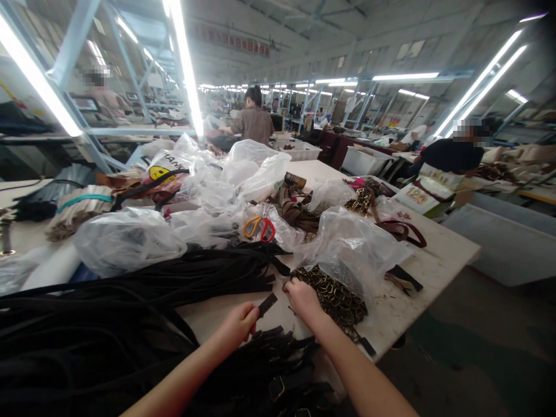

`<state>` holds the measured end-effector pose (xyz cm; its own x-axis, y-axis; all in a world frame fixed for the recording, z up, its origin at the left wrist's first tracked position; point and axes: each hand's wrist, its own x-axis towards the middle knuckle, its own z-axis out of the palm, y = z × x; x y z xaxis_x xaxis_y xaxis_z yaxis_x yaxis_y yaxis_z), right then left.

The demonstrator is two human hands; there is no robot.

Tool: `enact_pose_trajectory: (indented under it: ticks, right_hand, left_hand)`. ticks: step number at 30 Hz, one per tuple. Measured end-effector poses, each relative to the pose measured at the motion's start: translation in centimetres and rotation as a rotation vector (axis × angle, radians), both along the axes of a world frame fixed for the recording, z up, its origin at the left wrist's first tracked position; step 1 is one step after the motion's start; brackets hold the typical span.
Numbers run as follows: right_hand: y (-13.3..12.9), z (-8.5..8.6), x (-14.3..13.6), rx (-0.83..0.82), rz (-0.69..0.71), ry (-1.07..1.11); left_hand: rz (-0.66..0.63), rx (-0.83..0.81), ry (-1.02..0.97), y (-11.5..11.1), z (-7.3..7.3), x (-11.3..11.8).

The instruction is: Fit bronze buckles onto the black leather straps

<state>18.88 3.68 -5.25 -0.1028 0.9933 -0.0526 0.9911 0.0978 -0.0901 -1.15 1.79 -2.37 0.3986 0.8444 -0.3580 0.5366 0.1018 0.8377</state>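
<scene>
My left hand (pixel 241 324) is closed around a black strap (pixel 267 304), whose flat end sticks out past the thumb toward the right. My right hand (pixel 303 300) rests at the left edge of a heap of brass-coloured metal buckles (pixel 334 295), with its fingers pinched together. What those fingers hold, if anything, is too small to make out. Clear plastic (pixel 351 243) partly covers the buckle heap. Below my hands lies a pile of black straps with buckles (pixel 278 370). Long black straps (pixel 143 284) spread in a thick bundle to the left.
Scissors with orange and red handles (pixel 259 228) lie on plastic behind my hands. Brown straps (pixel 295 208) and plastic bags (pixel 130 240) crowd the back of the white table (pixel 452 249). Grey bins (pixel 499 237) stand at right. Other people (pixel 254 119) are farther off.
</scene>
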Motion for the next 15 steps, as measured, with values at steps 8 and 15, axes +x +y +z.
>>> enact_pose_trajectory:
  ticks: [8, 15]
  right_hand:
    - [-2.0, 0.4, 0.3, -0.023, -0.123, 0.138]
    - [-0.2, -0.3, -1.3, -0.052, -0.253, 0.291]
  left_hand:
    - [0.041, 0.014, -0.005, 0.0, 0.2, -0.1]
    - [0.086, 0.013, 0.009, -0.1, -0.4, -0.1]
